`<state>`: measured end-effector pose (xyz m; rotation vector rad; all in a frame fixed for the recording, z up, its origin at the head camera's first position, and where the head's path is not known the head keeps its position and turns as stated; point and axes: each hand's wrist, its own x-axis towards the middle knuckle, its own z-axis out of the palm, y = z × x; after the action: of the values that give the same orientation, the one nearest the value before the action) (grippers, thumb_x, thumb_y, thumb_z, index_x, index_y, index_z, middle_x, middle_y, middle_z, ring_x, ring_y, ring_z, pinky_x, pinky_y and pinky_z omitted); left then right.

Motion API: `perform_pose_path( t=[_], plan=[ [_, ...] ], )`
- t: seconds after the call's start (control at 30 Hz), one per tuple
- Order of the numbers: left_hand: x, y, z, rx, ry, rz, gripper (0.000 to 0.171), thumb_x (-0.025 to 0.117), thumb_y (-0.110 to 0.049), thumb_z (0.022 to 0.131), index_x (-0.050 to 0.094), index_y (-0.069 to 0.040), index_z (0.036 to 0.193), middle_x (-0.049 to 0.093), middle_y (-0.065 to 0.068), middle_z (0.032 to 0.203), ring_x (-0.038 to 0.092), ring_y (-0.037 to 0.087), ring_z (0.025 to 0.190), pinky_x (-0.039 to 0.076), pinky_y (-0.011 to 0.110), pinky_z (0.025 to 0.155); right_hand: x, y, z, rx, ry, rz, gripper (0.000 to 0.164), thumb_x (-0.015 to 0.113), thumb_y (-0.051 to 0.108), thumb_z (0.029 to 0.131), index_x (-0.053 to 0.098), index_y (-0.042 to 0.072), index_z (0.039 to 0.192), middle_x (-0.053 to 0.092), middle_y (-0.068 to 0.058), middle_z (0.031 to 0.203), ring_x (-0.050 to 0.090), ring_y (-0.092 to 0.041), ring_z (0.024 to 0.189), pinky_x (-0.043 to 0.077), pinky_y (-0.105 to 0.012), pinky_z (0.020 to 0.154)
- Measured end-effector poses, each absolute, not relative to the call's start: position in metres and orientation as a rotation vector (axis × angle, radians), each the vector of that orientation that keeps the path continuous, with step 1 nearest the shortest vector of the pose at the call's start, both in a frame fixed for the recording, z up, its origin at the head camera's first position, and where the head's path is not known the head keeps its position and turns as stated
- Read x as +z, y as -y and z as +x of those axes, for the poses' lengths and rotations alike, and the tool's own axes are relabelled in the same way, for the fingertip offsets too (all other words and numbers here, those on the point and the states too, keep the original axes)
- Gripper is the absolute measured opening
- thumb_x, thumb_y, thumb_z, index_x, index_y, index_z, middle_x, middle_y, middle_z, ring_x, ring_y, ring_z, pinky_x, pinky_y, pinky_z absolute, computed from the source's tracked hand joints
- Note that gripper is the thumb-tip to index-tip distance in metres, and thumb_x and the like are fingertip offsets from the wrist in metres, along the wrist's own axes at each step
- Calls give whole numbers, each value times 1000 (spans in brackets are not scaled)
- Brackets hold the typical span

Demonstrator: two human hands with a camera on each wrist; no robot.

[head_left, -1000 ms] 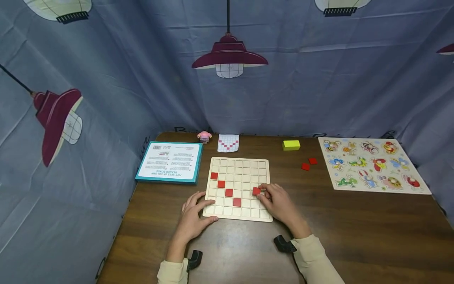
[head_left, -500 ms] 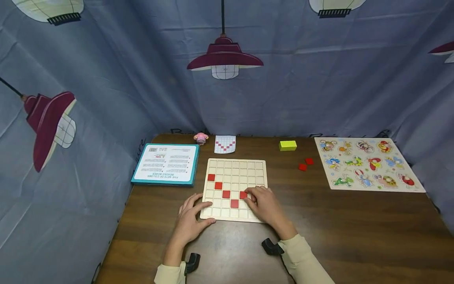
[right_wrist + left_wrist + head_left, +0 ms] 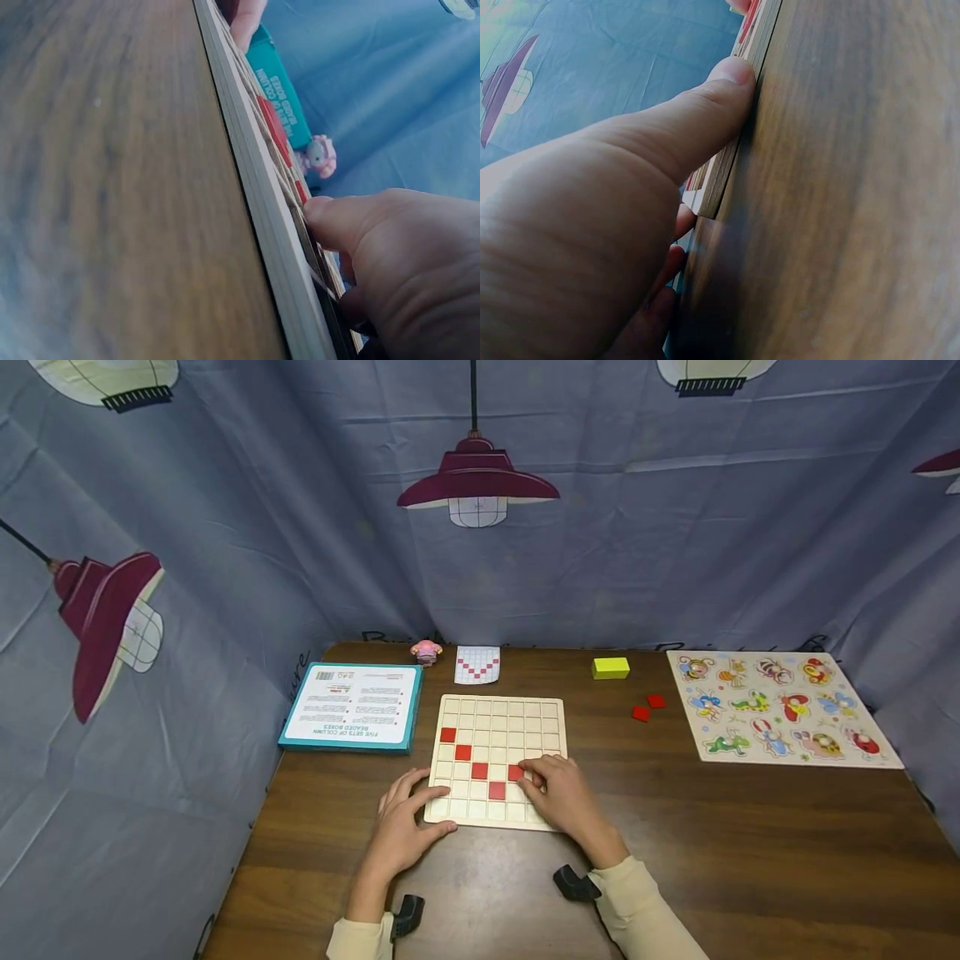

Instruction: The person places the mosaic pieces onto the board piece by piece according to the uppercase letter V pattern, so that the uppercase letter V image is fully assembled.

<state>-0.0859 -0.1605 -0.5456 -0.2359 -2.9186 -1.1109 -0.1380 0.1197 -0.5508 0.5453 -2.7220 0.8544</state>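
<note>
A pale wooden grid board [image 3: 517,720] lies on the table, with several red square tiles [image 3: 462,752] set in a descending diagonal. My right hand [image 3: 558,792] pinches another red tile [image 3: 514,772] between thumb and finger, down at a cell one row up and right of the lowest tile. Spread around the board's near-left corner is my left hand [image 3: 405,820]. Its thumb [image 3: 731,73] presses the front edge in the left wrist view, and the other fingers lie along the left side. From the right wrist, the thumb [image 3: 330,217] reaches the board's surface beside red tiles.
Behind the board stand a small pattern card [image 3: 477,665] with a V of red squares and a pink figurine [image 3: 426,652]. A teal box [image 3: 350,707] lies left. To the right are a yellow block [image 3: 611,668], two loose red tiles [image 3: 648,708] and an insect picture board [image 3: 787,710].
My right hand has moved left across the board with the red tile, down to its present cell, and has stayed nearly still over the last half second. The left hand keeps its place.
</note>
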Motion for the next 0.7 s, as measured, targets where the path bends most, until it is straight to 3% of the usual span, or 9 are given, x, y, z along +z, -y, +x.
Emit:
perform_pose_path(
  t=[0.3, 0.47, 0.7],
  plan=[
    [-547, 161, -85, -1091, 2925, -245, 51, 89, -40, 77, 74, -25, 123, 49, 9, 154, 37, 38, 147, 26, 65, 117, -553, -167, -154, 1021, 2604, 327, 37, 89, 16, 79, 75, 4, 111, 60, 1, 77, 51, -9, 69, 42, -23, 62],
    [-548, 159, -85, -1085, 2902, -254, 52, 89, -40, 76, 74, -25, 123, 50, 9, 153, 38, 38, 146, 27, 66, 116, -554, -225, -170, 946, 2541, 15, 42, 86, 14, 82, 70, -2, 117, 65, -13, 88, 59, -25, 78, 45, -36, 73],
    [-545, 160, -82, -1113, 2942, -218, 51, 88, -40, 77, 74, -26, 124, 48, 7, 155, 35, 36, 149, 24, 64, 119, -556, -270, -181, 886, 2666, -180, 54, 77, 15, 91, 57, -7, 136, 58, -22, 102, 55, -36, 92, 43, -50, 82]
  ],
)
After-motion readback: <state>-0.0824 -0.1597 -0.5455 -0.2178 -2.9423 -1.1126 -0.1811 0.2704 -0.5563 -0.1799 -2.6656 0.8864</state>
